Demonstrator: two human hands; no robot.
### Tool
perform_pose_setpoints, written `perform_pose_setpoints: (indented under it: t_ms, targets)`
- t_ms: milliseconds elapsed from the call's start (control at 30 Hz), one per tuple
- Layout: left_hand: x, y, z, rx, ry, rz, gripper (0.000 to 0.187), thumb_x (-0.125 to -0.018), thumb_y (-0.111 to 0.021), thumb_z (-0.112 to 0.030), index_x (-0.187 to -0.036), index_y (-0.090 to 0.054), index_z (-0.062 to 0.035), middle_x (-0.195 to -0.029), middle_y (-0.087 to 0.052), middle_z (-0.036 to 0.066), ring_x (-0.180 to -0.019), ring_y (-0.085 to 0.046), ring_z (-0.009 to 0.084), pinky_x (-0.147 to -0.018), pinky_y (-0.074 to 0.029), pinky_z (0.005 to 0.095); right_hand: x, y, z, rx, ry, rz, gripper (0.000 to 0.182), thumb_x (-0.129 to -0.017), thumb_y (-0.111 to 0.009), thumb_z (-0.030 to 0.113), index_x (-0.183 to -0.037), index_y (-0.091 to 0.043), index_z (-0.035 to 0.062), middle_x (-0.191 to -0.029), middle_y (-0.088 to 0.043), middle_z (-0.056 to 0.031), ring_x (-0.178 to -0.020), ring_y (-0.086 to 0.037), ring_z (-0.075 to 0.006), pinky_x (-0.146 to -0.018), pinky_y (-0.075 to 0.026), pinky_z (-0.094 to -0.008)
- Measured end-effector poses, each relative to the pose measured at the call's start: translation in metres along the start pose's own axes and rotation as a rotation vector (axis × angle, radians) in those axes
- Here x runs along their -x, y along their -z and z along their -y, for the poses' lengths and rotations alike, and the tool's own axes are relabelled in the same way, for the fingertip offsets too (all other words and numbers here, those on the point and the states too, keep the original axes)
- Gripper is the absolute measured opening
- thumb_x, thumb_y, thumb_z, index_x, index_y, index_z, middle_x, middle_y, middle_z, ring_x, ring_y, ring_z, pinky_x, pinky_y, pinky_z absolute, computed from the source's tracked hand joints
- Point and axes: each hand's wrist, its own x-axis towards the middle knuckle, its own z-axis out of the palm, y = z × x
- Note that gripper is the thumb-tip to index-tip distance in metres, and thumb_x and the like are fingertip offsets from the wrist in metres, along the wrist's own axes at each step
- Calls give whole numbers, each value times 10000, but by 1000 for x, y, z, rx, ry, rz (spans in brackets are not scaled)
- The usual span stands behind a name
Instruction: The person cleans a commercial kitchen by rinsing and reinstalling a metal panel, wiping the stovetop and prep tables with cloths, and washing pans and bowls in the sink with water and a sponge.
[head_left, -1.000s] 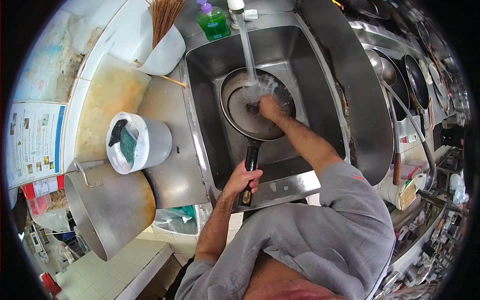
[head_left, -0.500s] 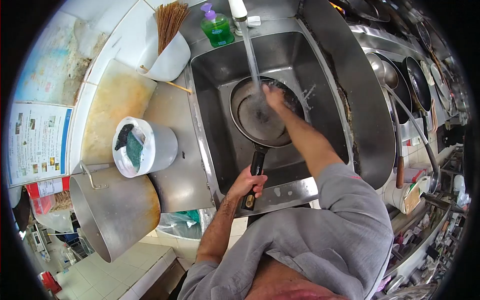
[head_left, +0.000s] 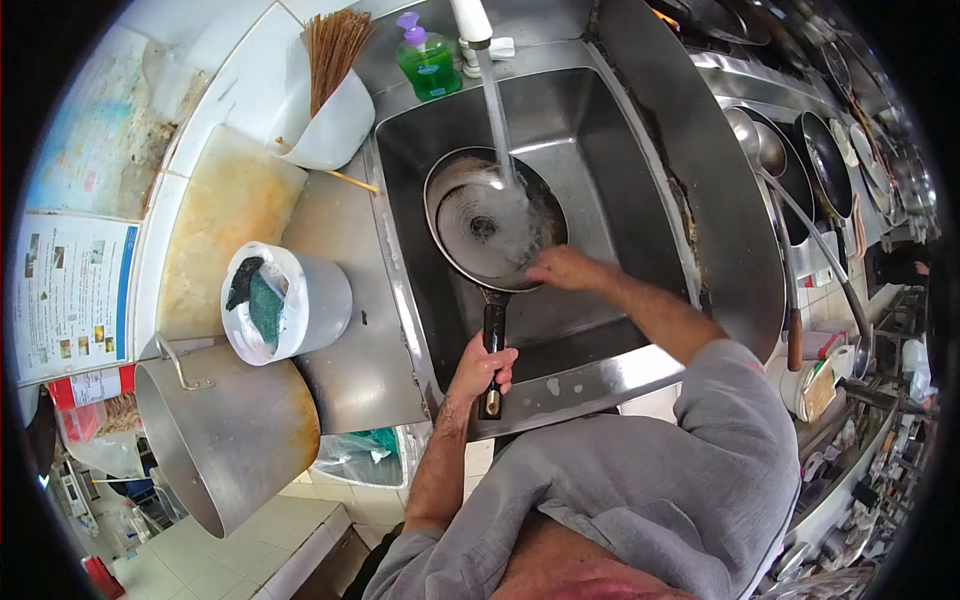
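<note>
Your left grip (head_left: 482, 370) clasps the pan (head_left: 475, 225) by its handle (head_left: 493, 325), likely steadying it under running water (head_left: 494, 105); your right grip (head_left: 562, 268) is unclear.

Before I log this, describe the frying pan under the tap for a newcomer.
In the steel sink, look where the tap's stream lands: a round frying pan. Its black handle points toward the wearer, gripped by the left hand. Other pans sit at far right; only this one catches running water.
</note>
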Motion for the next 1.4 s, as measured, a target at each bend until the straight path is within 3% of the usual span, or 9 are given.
perform_pose_setpoints:
  t_ms: [167, 367, 567, 667, 733, 833, 1000, 1100, 1400]
  targets:
    - [-2, -10, -5, -61, 6, 30, 242, -771, -577, -14, -838, -353, -73, -544, -409, 39, -396, -406, 106, -344, -382, 290, -58, 40, -78, 850, 34, -168, 517, -859, -453, 415, -1227, -480, 53, -1372, -332, -129, -1283, -254, -274, -1041, -111, -536]
    - [3, -14, -7, -71, -30, -31, 261, -756, -581, -3, -856, -348, -63, -545, -413, 34, -395, -405, 106, -342, -380, 289, -38, 32, -37, 743, -87, -38, 514, -897, -355, 471, -1221, -510, 102, -1347, -387, -131, -1303, -244, -283, -1022, -46, -605]
    - [-4, -17, -6, -73, 2, 2, 278, -755, -582, 2, -883, -341, -56, -554, -416, 35, -397, -415, 108, -337, -380, 289, -20, -36, 36, -581, -122, 52, 380, -874, -457, 356, -1101, -562, 71, -1220, -473, -189, -1056, -488, -357, -866, -415, -391]
    - [0, -20, -6, -86, 2, 2, 288, -755, -588, -1, -884, -337, -56, -557, -416, 36, -397, -421, 111, -337, -390, 296, -55, -26, 31, -228, 156, -171, 280, -787, -521, 185, -1010, -570, 23, -1113, -508, -193, -994, -499, -364, -850, -406, -415]
    - [1, -21, -4, -110, 16, 66, 302, -777, -577, 5, -931, -324, -52, -577, -415, 25, -409, -431, 104, -339, -407, 293, -88, -27, -12, 195, 52, -589, 269, -693, -515, 53, -947, -560, -22, -1025, -513, -200, -962, -500, -363, -861, -398, -415]
    - [5, -27, -4, -130, 16, 76, 316, -775, -577, 3, -947, -318, -52, -576, -415, 25, -407, -429, 103, -345, -412, 293, -83, -2, -1, 97, -193, -655, 270, -670, -473, 0, -923, -551, -51, -1028, -504, -223, -966, -494, -366, -860, -392, -416]
    - [6, -27, -2, -130, 12, 50, 308, -774, -572, 3, -930, -314, -59, -571, -419, 28, -406, -429, 104, -349, -411, 295, -65, -27, 16, -3, 147, -428, 340, -680, -528, 18, -1017, -544, -19, -1045, -494, -236, -973, -492, -387, -850, -412, -419]
    - [8, -30, -2, -114, 21, 42, 306, -776, -569, 5, -932, -312, -52, -565, -424, 29, -408, -435, 105, -349, -413, 296, -83, -5, -5, 87, -122, -706, 240, -706, -502, -5, -941, -549, -22, -971, -525, -209, -955, -500, -384, -833, -427, -425]
    - [11, -31, -2, -18, -15, 57, 288, -762, -592, -6, -867, -330, -67, -554, -417, 31, -400, -422, 106, -344, -400, 300, -78, -13, -11, 50, -132, -299, 243, -682, -521, 12, -916, -582, 2, -1009, -544, -216, -964, -518, -372, -860, -422, -411]
